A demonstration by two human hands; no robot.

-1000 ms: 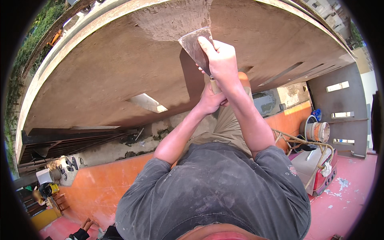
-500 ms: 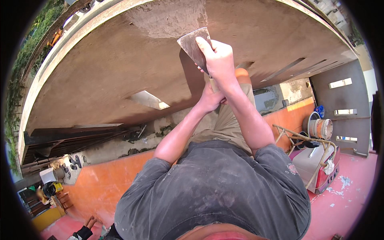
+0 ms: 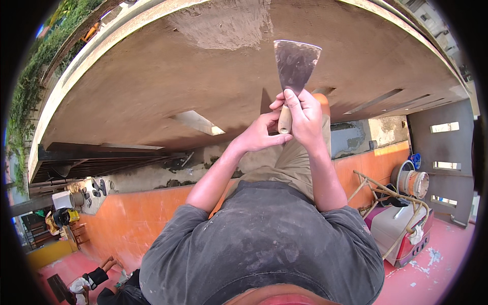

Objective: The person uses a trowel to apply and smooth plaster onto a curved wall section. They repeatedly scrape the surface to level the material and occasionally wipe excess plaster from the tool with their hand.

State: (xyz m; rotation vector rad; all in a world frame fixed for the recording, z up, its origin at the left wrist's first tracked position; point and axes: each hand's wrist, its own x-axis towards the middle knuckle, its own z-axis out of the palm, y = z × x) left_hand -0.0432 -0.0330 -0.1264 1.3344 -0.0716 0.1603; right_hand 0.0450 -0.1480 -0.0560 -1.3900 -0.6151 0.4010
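Note:
A wide-bladed scraper (image 3: 296, 63) with a dark, stained blade and a short pale wooden handle (image 3: 285, 121) is held up in front of me, blade pointing away. My right hand (image 3: 305, 118) pinches it where blade meets handle, thumb on top. My left hand (image 3: 261, 134) loosely cups the handle's butt end, thumb stretched below it and fingers partly hidden behind. Beyond the blade stands a brown plastered wall (image 3: 137, 86), with a lighter, rougher patch (image 3: 221, 25) near its top edge.
The wall has slanted slots, one an opening (image 3: 198, 122) at left. An orange wall (image 3: 137, 213) runs behind me. To the right are a bucket (image 3: 413, 183), a wooden-framed chair (image 3: 406, 213) and a grey-and-red case (image 3: 391, 229). Another person (image 3: 96, 277) is at lower left.
The scraper has turned from leaning left to nearly upright and shifted right. My right hand has slid from the blade down to its base; my left hand's grip has loosened around the handle.

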